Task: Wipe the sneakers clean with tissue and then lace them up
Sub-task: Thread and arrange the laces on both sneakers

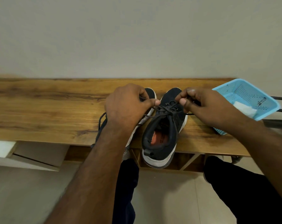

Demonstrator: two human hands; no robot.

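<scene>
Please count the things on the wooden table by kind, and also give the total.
Sneakers: 2, one with its lace pulled by the left hand and right hand, one mostly hidden under the left hand.
Baskets: 1, blue.
Tissues: 1, white, in the basket.
Total: 4

Soft, even indoor light, rather dim, with no glare. Faint shadows lie under the left hand (129, 104) and right hand (206, 107). Wide-angle bending and slight blur grow beyond the right hand.
</scene>
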